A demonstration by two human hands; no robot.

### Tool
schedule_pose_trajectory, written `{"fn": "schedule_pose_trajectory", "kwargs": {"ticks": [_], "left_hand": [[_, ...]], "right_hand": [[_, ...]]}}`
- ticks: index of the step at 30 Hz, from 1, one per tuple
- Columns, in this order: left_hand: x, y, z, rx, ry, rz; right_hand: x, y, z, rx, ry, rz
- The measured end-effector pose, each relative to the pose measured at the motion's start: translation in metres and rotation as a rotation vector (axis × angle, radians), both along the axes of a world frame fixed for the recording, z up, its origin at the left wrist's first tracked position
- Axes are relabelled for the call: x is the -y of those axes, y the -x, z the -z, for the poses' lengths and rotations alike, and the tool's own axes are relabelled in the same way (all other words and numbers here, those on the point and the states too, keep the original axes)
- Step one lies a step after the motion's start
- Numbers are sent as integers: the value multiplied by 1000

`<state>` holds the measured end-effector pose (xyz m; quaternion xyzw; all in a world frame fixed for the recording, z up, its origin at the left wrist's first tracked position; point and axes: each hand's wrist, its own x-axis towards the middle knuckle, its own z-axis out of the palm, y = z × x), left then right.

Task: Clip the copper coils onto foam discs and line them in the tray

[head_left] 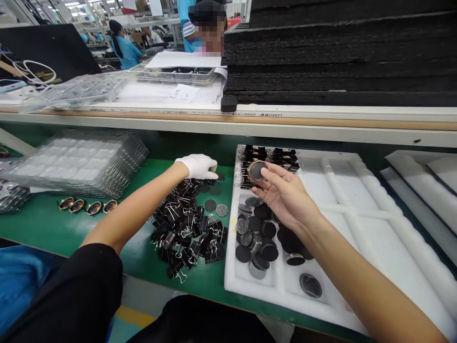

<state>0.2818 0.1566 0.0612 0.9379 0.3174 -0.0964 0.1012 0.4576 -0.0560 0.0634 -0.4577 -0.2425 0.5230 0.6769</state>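
My left hand [200, 166], in a white glove, reaches over the far end of a heap of black binder clips [187, 226]. Its fingers are curled but a little apart, with the tips beside a dark disc [220, 176] on the green table. More dark discs [210, 205] and a clear disc [222, 210] lie nearby. My bare right hand [283, 190] pinches a round dark piece with a gold-coloured rim [256, 171] above a white foam tray [230, 267]. Below this hand, many black and clear discs [262, 233] fill one tray compartment.
Clipped pieces [250, 155] stand in rows at the tray's far end. Gold-rimmed pieces [94, 207] lie left, before stacked clear plastic trays [82, 162]. A shelf edge [160, 121] crosses above the table, carrying black foam sheets [339, 57]. More white foam [428, 176] is at right.
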Motion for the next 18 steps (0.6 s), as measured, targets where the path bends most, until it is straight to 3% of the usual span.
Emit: {"fn": "schedule_pose_trajectory", "kwargs": {"ticks": [2, 5, 9, 12, 15, 18], "left_hand": [[-4, 3, 5, -4, 44, 21], [6, 7, -3, 58, 52, 19], [54, 4, -20, 521, -40, -103], [97, 4, -27, 802, -39, -114], [117, 15, -31, 732, -19, -6], [116, 29, -31, 533, -34, 37]], "right_hand": [[1, -1, 2, 15, 7, -38], [3, -1, 6, 122, 16, -121], [5, 6, 11, 400, 3, -273], [6, 11, 9, 448, -54, -333], [9, 6, 2, 459, -97, -419], [11, -3, -6, 475, -143, -587]]}}
